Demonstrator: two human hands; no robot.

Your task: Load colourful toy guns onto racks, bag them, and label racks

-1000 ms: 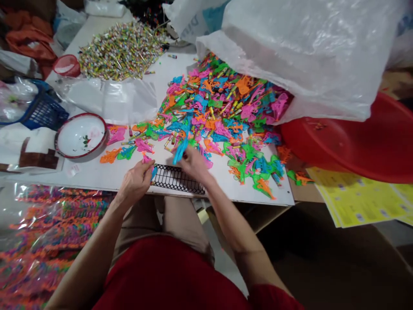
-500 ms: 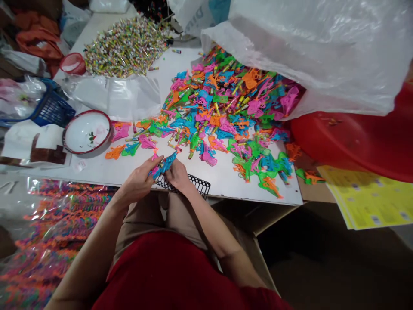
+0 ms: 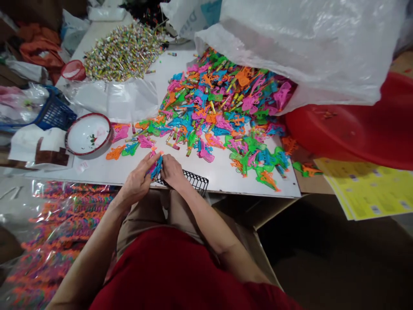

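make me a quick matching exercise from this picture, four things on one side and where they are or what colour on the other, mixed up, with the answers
Things
1. blue plastic piece
2. black openwork rack
3. round bowl
4. yellow sheets

Places or colours
A. white with a red rim
B. beside the red basin
C. in the left hand
D. at the table's front edge, partly hidden by the right hand

Pairs: 1-C, 2-D, 3-A, 4-B

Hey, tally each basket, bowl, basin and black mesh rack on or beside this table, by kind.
Blue basket: 1
Small red basket: 1
Red-rimmed white bowl: 1
Large red basin: 1
Black mesh rack: 1
Total: 5
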